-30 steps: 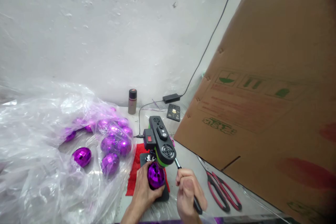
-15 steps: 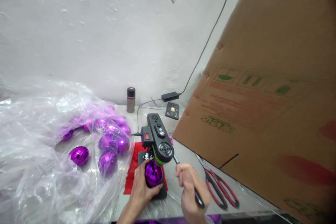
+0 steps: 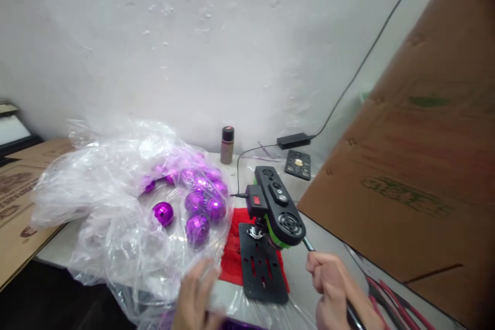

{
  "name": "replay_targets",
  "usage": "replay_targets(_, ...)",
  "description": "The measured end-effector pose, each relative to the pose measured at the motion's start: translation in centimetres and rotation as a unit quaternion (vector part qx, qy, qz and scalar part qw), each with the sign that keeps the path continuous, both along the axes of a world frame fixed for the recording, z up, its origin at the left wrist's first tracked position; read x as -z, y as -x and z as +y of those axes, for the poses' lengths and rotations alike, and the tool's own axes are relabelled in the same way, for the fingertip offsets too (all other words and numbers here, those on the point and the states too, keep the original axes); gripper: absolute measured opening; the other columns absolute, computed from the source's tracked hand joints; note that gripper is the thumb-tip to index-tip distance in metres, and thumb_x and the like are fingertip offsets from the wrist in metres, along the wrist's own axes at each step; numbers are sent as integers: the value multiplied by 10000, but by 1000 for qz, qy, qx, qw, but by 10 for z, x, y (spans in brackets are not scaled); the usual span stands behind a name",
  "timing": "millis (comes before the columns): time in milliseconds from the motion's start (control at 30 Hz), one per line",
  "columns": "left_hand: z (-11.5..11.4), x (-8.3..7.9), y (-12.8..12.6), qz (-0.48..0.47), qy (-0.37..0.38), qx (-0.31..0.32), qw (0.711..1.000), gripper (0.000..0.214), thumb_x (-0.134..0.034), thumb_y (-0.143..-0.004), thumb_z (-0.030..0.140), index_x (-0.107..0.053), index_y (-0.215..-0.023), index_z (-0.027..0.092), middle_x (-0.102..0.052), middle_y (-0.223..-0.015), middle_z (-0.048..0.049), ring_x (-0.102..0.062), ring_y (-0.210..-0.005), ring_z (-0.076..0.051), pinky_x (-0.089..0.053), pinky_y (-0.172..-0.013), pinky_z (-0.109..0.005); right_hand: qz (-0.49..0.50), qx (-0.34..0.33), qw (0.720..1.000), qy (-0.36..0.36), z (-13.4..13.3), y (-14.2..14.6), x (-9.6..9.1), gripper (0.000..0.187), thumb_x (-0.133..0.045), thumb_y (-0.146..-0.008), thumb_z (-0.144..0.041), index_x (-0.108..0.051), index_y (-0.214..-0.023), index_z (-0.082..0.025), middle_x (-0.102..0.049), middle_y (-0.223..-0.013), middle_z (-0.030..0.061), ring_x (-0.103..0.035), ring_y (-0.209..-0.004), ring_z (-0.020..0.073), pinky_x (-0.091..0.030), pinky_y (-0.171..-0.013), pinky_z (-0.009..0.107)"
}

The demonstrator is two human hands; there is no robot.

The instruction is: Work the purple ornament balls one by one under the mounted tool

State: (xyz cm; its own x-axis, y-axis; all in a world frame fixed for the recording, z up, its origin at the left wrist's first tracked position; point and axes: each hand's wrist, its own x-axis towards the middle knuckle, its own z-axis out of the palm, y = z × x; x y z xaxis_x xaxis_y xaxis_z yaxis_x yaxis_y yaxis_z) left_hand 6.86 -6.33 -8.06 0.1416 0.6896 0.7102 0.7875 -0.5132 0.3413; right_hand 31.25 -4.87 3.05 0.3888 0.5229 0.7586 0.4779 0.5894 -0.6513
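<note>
My right hand (image 3: pixel 332 289) grips the black-ended lever (image 3: pixel 352 314) of a small black-and-green machine (image 3: pixel 279 201), which stands on a slotted black base plate (image 3: pixel 265 278). Beneath that plate lies a red cloth (image 3: pixel 232 260). At the table's front edge, left of the plate, my left hand (image 3: pixel 195 296) is smeared by motion. Its fingers look apart, with no ball visible in them. Shiny purple material (image 3: pixel 240 325) shows below the edge beside this hand. One faceted purple ball (image 3: pixel 163 214) sits at the clear plastic bag's (image 3: pixel 116 216) opening, with several more under the film.
A large cardboard box (image 3: pixel 417 191) leans in on the right, with red-handled cutters (image 3: pixel 398 304) before it. Behind the machine are a dark-capped bottle (image 3: pixel 227 147), a power adapter (image 3: pixel 294 140) with its cable, and a black patterned card or phone (image 3: pixel 297 164). Flattened cardboard (image 3: pixel 23 206) lies left.
My left hand has left the base plate and moved to the front edge; the purple ball is gone from the plate. My right hand still holds the lever. The view has swung left.
</note>
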Motion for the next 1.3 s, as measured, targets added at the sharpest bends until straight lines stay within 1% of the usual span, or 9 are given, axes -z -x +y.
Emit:
replay_targets(233, 144, -86, 100, 136, 309, -292, 895, 528, -456, -1007, 429, -677, -1273, 30, -764, -1164, -318, -714, -1154, -472, -508, -1012, -589, -2, -3, 1000, -2, -1, 0, -6, 377, -557, -1049, -216, -477, -680, -221, -502, -626, 0, -488, -530, 137, -328, -494, 305)
replay_targets(433, 146, -71, 107, 107, 345, -249, 899, 730, -635, -865, 635, -613, -1363, 102, -803, -1094, -245, -723, -1164, -481, -486, -1044, -597, -33, -17, 999, -4, -1, -2, -4, 370, -520, -1046, -140, -451, -692, -218, -540, -672, 4, -535, -572, 124, -339, -496, 279)
replay_targets(533, 133, -74, 99, -151, 330, -177, 915, 851, -710, -793, 597, -486, -1474, 137, -725, -1330, -231, -711, -1227, -438, -530, -1052, -580, -39, -24, 999, -9, -1, -1, -7, 358, -513, -1046, -129, -468, -701, -216, -559, -693, 5, -515, -546, 113, -323, -476, 280)
replay_targets(667, 101, -85, 65, -580, 356, 31, 732, 777, -836, -718, 510, -561, -1374, 197, -711, -1375, -151, -743, -1191, -349, -638, -972, -479, -20, -22, 1000, -2, -1, 2, -17, 332, -502, -1064, -164, -525, -737, -215, -552, -667, -11, -504, -539, 114, -340, -495, 282)
replay_targets(767, 75, -85, 28, -696, 423, 94, 573, 581, -828, -794, 451, -648, -1270, 172, -770, -1284, -151, -777, -1126, -315, -671, -928, -424, -4, -23, 1000, 16, 1, 3, -29, 372, -497, -1074, -163, -496, -705, -216, -506, -644, -21, -509, -571, 117, -361, -529, 276)
replay_targets(833, 62, -76, 3, -711, 446, 100, 535, 561, -822, -836, 474, -662, -1278, 167, -777, -1282, -159, -786, -1108, -313, -681, -906, -413, -3, -27, 999, 25, 1, 3, -36, 399, -495, -1077, -156, -462, -685, -221, -471, -632, -31, -505, -583, 117, -379, -547, 269)
replay_targets(933, 51, -51, -32, -671, 471, 117, 560, 675, -854, -813, 549, -646, -1342, 184, -750, -1358, -155, -734, -1236, -336, -649, -991, -429, -12, -33, 999, 31, 2, 3, -41, 398, -478, -1085, -151, -459, -693, -223, -461, -637, -40, -500, -589, 111, -406, -570, 259)
replay_targets(1167, 46, 7, -92, -426, 391, 71, 813, 890, -796, -784, 638, -500, -1471, 157, -584, -1548, -223, -499, -1505, -419, -364, -1275, -573, -21, -58, 997, 40, -1, 1, -40, 353, -461, -1080, -131, -490, -740, -221, -472, -664, -36, -484, -602, 110, -411, -564, 251)
replay_targets(1300, 47, 17, -105, -343, 369, 82, 860, 860, -753, -823, 554, -413, -1513, 168, -535, -1574, -239, -511, -1492, -420, -382, -1249, -626, -29, -53, 997, 50, -3, 1, -43, 354, -451, -1084, -142, -472, -740, -225, -480, -660, -30, -487, -583, 112, -406, -541, 253)
